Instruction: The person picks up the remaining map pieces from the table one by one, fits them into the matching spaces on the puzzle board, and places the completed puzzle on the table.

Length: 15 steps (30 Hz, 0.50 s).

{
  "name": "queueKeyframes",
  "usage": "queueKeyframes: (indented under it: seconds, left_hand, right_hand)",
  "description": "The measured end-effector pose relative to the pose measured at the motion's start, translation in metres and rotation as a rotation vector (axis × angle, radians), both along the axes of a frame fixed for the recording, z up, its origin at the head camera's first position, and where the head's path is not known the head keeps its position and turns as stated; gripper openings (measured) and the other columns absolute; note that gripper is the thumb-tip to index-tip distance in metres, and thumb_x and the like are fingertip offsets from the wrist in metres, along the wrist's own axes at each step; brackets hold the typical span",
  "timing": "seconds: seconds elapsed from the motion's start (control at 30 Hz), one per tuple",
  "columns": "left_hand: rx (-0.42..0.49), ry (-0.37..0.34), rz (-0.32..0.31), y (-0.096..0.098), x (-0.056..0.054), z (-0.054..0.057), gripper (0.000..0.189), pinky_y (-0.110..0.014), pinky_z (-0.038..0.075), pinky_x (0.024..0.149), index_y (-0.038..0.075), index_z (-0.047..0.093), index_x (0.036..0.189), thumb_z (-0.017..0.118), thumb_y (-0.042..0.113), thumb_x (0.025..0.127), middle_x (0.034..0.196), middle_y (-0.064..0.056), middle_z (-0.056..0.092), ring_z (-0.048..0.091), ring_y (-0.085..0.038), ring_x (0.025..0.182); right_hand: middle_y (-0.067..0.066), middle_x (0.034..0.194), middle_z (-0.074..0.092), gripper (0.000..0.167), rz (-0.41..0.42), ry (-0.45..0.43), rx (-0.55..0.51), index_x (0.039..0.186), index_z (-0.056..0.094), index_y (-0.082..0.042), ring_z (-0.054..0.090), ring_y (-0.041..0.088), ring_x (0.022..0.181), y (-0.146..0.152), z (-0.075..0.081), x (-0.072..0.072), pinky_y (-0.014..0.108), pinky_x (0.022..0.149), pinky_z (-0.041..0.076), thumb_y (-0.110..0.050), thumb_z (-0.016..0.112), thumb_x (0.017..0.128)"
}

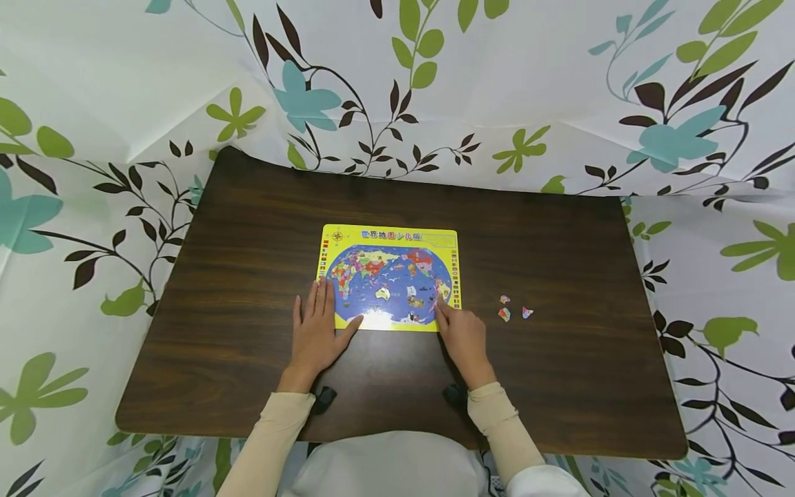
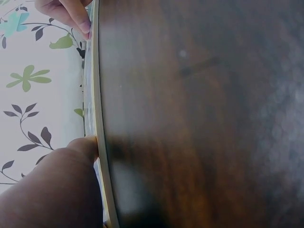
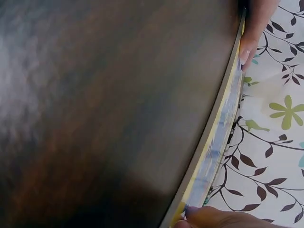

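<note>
A yellow-bordered world map puzzle board [image 1: 391, 240] lies flat on the brown table [image 1: 559, 386]. My left hand [image 1: 315, 335] rests along its left side, fingers straight and spread, the thumb at the front edge. In the left wrist view, the left thumb [image 2: 71, 166] lies against the board's pale edge [image 2: 99, 95]. My right hand [image 1: 464, 342] is at the lower right of the map, its fingertips pinching a small puzzle piece [image 3: 188, 210] right at the board's surface. Most of that piece is hidden by the fingers.
Three small loose puzzle pieces, one [image 1: 504, 314] of them nearest the front, lie right of the board. A white curtain with leaf patterns [image 1: 447, 152] hangs behind and around the table. The person's body is at the front edge.
</note>
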<state>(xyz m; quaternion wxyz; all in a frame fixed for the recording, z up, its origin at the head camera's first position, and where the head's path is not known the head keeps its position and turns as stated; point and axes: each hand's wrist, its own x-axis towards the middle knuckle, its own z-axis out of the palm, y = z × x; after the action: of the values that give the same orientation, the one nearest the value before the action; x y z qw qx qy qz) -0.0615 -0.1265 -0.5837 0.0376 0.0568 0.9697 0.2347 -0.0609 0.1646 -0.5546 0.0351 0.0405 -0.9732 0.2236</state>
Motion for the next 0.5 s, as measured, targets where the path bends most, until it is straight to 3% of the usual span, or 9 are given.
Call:
queueKeyframes:
  seconds: [0.27,0.5]
  left_hand:
    - [0.006,0.004,-0.007,0.001,0.001,0.000,0.101,-0.061,-0.004,0.123,0.003,0.012,0.166,0.057,0.063,0.097,0.172,-0.018,0.011,0.005,-0.034,0.160]
    - [-0.015,-0.031,-0.004,0.000,0.001,0.005,0.102,-0.059,-0.008,0.124,0.004,0.009,0.166,0.055,0.064,0.098,0.173,-0.016,0.007,0.001,-0.032,0.160]
  right_hand:
    - [-0.004,0.050,0.043,0.041,-0.034,0.014,-0.080,0.136,0.067,-0.001,0.035,0.010,0.043,0.004,-0.002,-0.005,0.029,0.044,0.027,-0.022,0.070,0.101]
    - [0.001,0.052,0.042,0.041,-0.020,-0.085,-0.038,0.145,0.060,-0.007,0.035,0.015,0.046,0.011,0.002,-0.015,0.032,0.047,0.028,-0.017,0.059,0.105]
